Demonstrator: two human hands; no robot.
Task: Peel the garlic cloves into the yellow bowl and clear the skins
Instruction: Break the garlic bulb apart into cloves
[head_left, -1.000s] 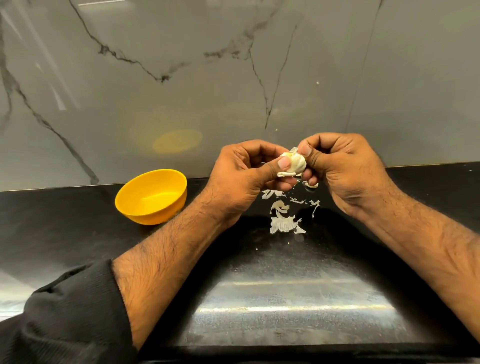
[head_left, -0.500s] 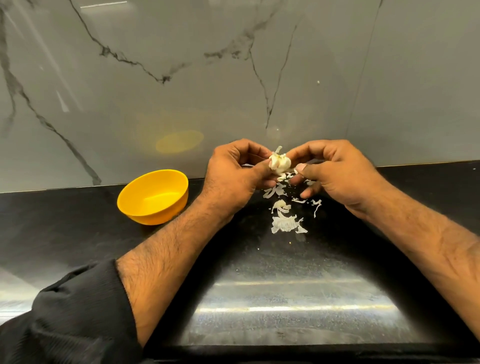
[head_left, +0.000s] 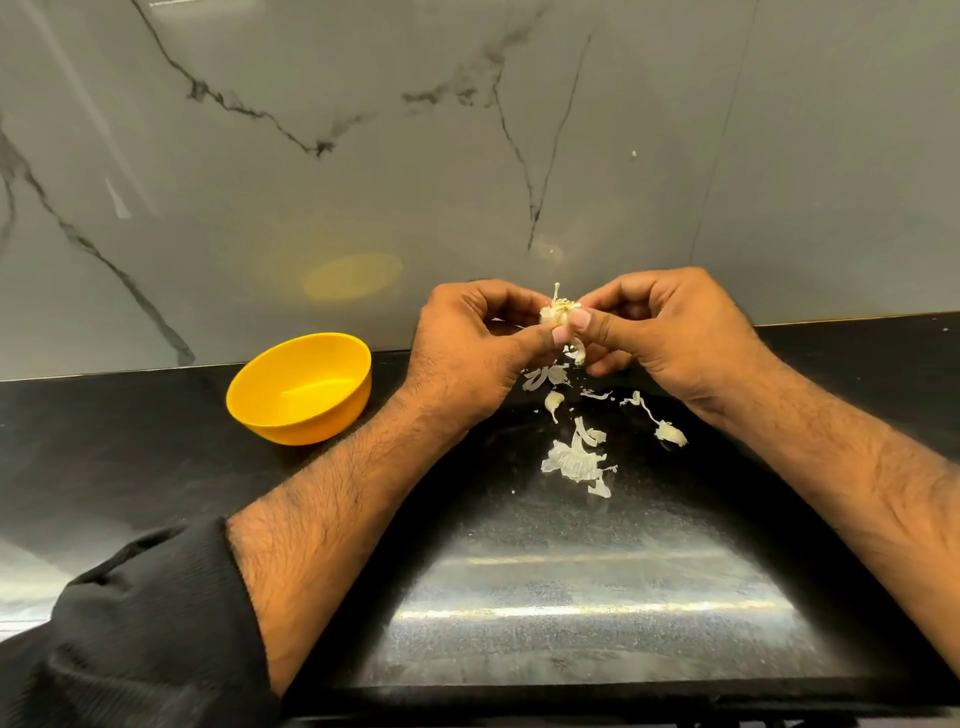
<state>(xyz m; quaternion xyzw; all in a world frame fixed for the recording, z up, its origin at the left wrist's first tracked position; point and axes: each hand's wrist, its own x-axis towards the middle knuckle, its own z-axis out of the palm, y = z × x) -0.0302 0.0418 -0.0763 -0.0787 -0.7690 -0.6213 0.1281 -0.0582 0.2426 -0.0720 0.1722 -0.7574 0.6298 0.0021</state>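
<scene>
A small white garlic head (head_left: 557, 312) with its dry stem pointing up is held above the black counter, mostly hidden by fingers. My left hand (head_left: 478, 353) pinches it from the left, thumb against its front. My right hand (head_left: 670, 332) pinches it from the right, thumb tip beside the left thumb. A strip of skin (head_left: 577, 354) hangs below the thumbs. Loose garlic skins (head_left: 574, 460) lie scattered on the counter under my hands. The yellow bowl (head_left: 301, 415) stands to the left and looks empty.
The black counter (head_left: 156, 447) runs to a grey marble-patterned wall (head_left: 363, 156) close behind my hands. A further piece of skin (head_left: 670, 432) lies by my right wrist. My black sleeve (head_left: 145, 634) covers the lower left corner.
The garlic has been turned so its stem points up, and both thumbs have closed together on it. More skin pieces lie on the counter, one by my right wrist.
</scene>
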